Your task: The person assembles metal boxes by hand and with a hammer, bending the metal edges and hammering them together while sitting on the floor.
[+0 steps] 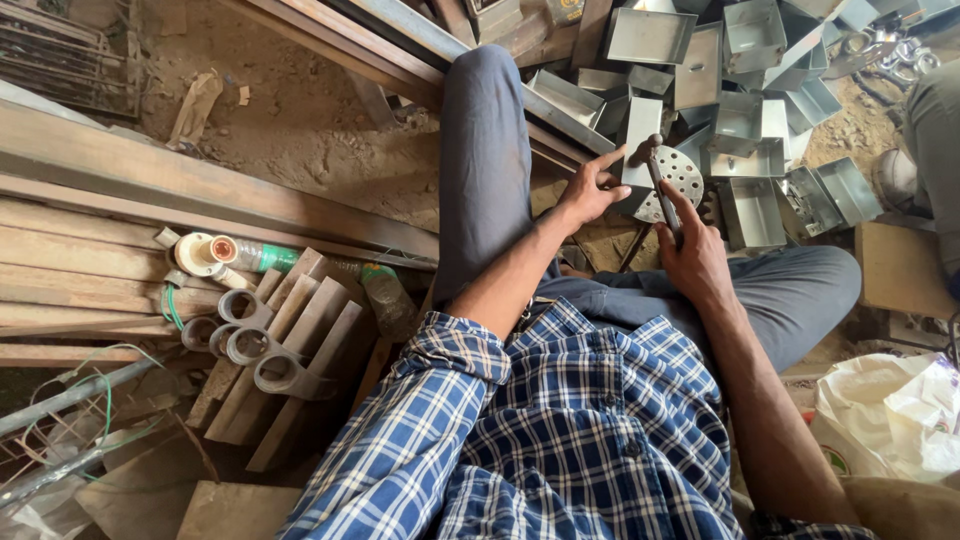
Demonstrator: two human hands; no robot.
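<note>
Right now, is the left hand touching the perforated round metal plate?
Cannot tell. In the head view the left hand rests against a folded metal piece beside the perforated round metal plate; contact with the plate isn't plain.

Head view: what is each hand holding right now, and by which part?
The right hand grips a hammer by its handle. The left hand steadies a perforated metal disc, fingers at its left edge.

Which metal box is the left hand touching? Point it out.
The upright grey metal box under the left hand, beside the round perforated disc. The other boxes lie heaped behind it, untouched.
</note>
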